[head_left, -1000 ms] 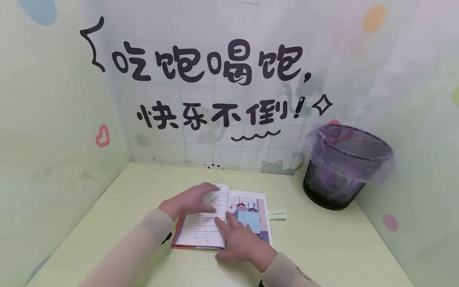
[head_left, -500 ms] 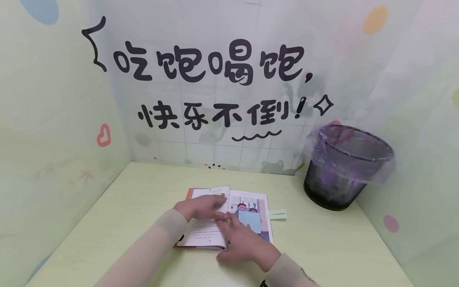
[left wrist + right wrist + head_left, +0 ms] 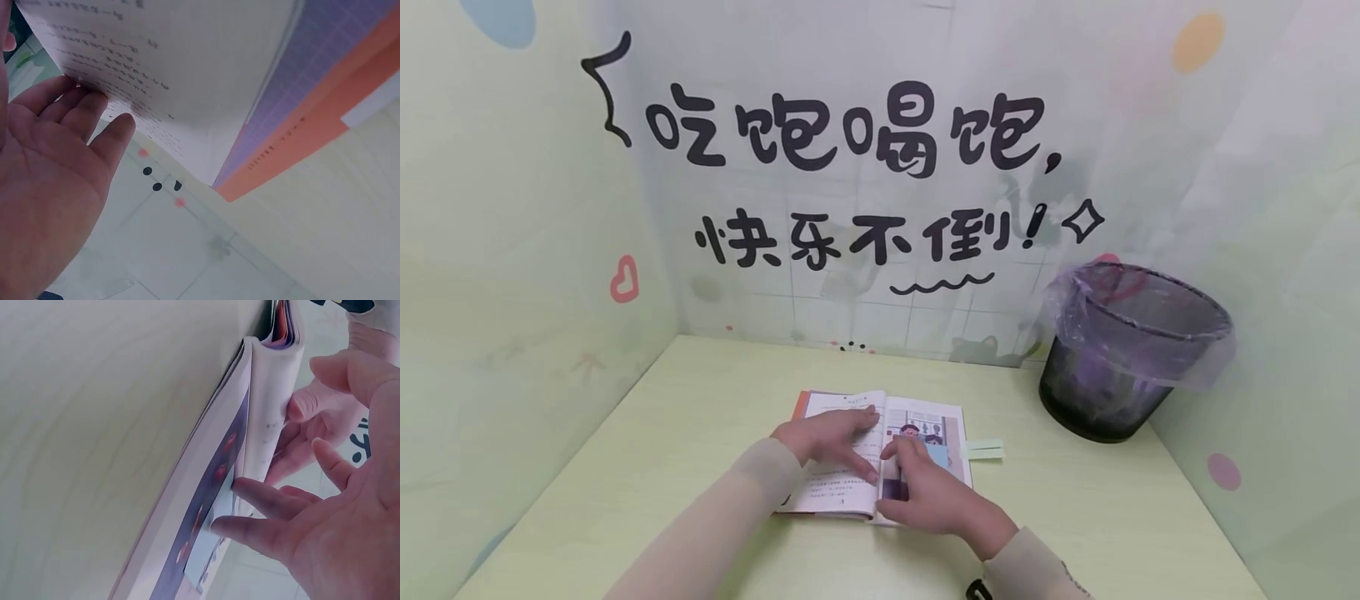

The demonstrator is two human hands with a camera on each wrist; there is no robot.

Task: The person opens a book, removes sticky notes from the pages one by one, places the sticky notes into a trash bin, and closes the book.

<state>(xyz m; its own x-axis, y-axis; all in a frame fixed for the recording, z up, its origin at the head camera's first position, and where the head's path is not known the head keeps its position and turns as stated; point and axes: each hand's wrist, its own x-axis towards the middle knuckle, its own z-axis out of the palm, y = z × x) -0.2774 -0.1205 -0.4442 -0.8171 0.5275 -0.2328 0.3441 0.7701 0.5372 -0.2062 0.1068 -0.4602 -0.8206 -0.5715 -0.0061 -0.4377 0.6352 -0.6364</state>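
The left hand [image 3: 825, 436] and the right hand [image 3: 937, 497], their fingers apart, rested upon the open book [image 3: 827, 495], probably so that it would lie flat

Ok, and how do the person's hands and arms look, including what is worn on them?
The left hand and right hand are bare, with no gloves or rings visible. The long fabric sleeves are pale beige; the right one has small, dark, unreadable markings. Small black pieces show near both sleeve ends; I cannot tell what they are.
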